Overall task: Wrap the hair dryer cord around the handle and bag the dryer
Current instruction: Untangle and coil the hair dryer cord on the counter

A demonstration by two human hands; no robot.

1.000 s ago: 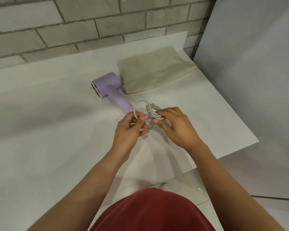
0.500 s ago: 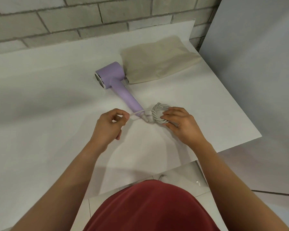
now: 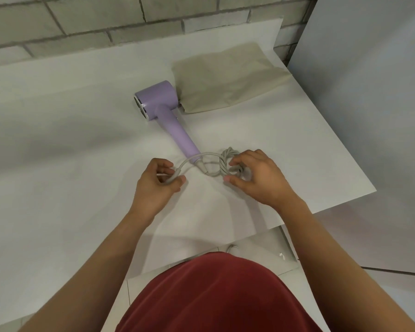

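Cord was in both hands, dryer not bagged.
Lilac hair dryer (image 3: 161, 101) lay flat mid-table (image 3: 58, 144), head toward the far edge, handle (image 3: 183, 137) pointing at the near edge. Beige bag (image 3: 228, 75) lay flat at the far right corner, just beside the dryer head. Left-hand grip (image 3: 153, 185) was closed, pinching a loose loop of the grey cord (image 3: 207, 154) that crossed over the handle's end. Right-hand grip (image 3: 259, 178) was curled round the coiled cord bundle (image 3: 225, 164), just past the handle's end, toward the right edge. No turns sat on the handle.
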